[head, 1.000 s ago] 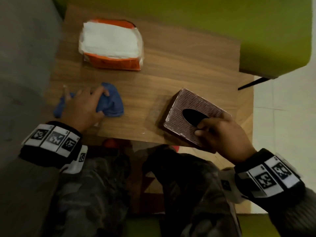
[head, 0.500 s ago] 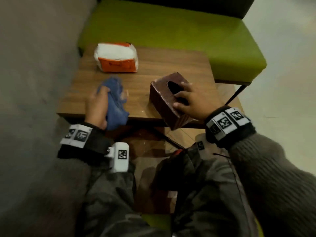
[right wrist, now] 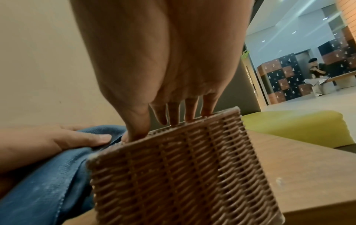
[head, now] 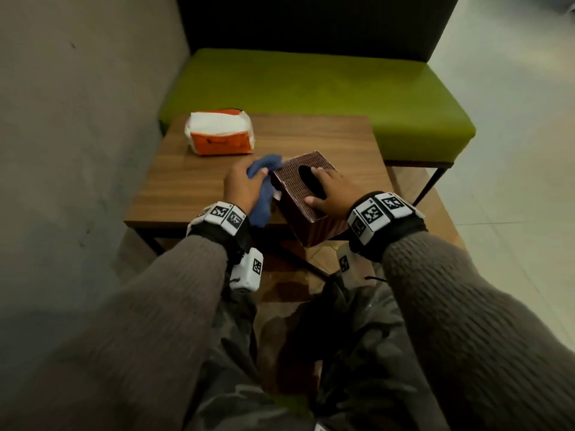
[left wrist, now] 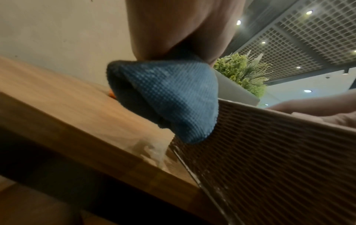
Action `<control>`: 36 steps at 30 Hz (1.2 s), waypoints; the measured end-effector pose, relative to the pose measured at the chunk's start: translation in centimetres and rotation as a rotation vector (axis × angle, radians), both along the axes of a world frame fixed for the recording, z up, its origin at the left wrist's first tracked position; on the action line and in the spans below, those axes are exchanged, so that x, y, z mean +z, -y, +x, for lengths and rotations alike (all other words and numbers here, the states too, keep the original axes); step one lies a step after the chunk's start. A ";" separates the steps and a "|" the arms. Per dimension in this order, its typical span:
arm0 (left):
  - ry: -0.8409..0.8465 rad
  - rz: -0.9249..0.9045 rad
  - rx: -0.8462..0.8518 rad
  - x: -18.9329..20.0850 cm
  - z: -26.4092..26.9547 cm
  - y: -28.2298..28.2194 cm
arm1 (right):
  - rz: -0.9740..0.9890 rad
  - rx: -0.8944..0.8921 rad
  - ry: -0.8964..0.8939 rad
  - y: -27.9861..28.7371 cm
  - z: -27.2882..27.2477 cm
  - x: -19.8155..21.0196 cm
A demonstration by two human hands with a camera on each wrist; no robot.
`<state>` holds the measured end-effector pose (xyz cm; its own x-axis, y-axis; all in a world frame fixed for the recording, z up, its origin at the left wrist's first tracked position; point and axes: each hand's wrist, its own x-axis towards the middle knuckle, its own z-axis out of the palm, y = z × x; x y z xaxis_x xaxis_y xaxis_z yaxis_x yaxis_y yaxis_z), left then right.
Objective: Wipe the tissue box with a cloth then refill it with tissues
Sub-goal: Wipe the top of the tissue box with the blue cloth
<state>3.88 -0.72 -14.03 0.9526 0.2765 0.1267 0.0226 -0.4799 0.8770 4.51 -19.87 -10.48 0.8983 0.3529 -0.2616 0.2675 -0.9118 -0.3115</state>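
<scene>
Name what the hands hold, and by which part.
Left hand grips the blue cloth by its bunched middle; right hand presses the top of the woven tissue box, beside its opening.

**Both hands forward, one gripping, one pressing**

Both forearms reach forward in knit sleeves, with marker bands on the wrists. The left hand [head: 241, 185] curls round a blue cloth [head: 264, 200]. The right hand [head: 336, 192] lies palm down on the tissue box [head: 291, 181], fingers spread.
</scene>
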 end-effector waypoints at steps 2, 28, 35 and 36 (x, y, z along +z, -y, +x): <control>0.038 0.067 -0.051 0.0 -0.5 0.7 | -0.005 -0.015 0.003 0.1 0.2 -0.1; 0.041 0.275 -0.137 0.8 -0.8 1.2 | -0.110 0.038 -0.067 0.0 0.3 0.5; 0.103 0.351 -0.286 0.3 -4.1 2.4 | -0.077 0.036 -0.078 0.0 0.1 0.3; 0.100 0.368 -0.280 0.4 -3.7 2.2 | -0.084 0.038 -0.079 0.0 0.1 0.4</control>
